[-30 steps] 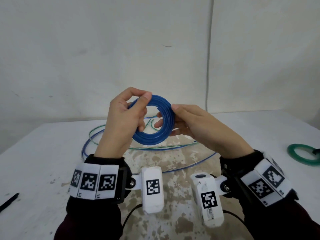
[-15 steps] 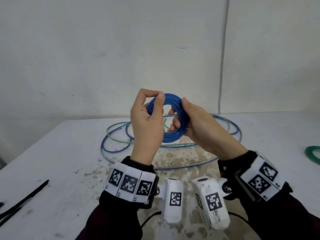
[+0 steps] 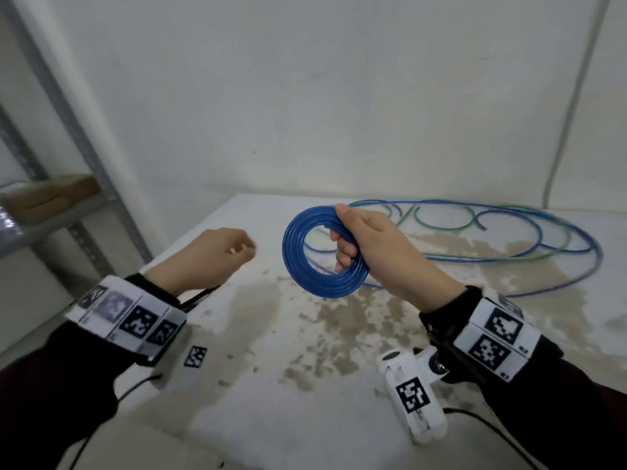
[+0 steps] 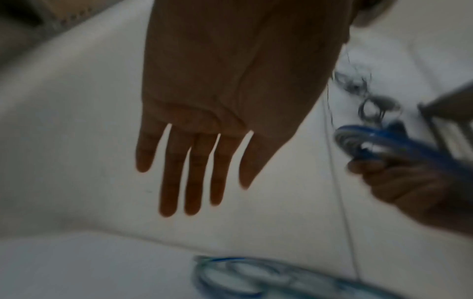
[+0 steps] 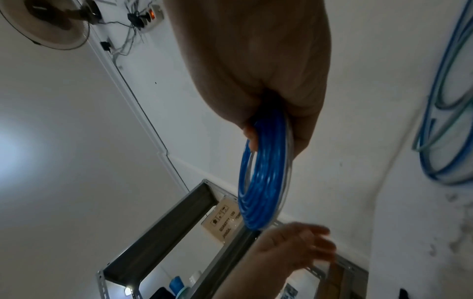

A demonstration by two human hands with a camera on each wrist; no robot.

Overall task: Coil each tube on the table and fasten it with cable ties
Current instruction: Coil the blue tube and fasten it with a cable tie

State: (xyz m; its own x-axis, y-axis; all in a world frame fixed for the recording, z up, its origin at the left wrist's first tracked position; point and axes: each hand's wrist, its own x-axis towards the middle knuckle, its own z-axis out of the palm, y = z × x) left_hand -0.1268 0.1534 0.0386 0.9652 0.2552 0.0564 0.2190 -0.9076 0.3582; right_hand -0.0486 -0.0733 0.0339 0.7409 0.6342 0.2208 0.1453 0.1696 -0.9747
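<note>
Across the table (image 3: pixel 271 418) we leave loose tube (image 3: pixel 543 232) sprawled far right. Our right hand (image 3: pixel 376 245) grips the blue coil (image 3: pixel 305 279) by its right side, in the air above the table. It looks light and springy, likely to unwind if released, so we keep all turns pinched together. Our left hand (image 3: pixel 210 259) hangs empty, fingers straight.

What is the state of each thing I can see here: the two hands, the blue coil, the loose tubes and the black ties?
Right hand: grips the blue coil.
Left hand: fingers straight, holds nothing.
Blue coil: wound, lifted off the table, no tie visible on it.
Loose tubes: blue and green, uncoiled, lying on the table.
Black cable ties: on the table, mostly hidden behind the left wrist.
</note>
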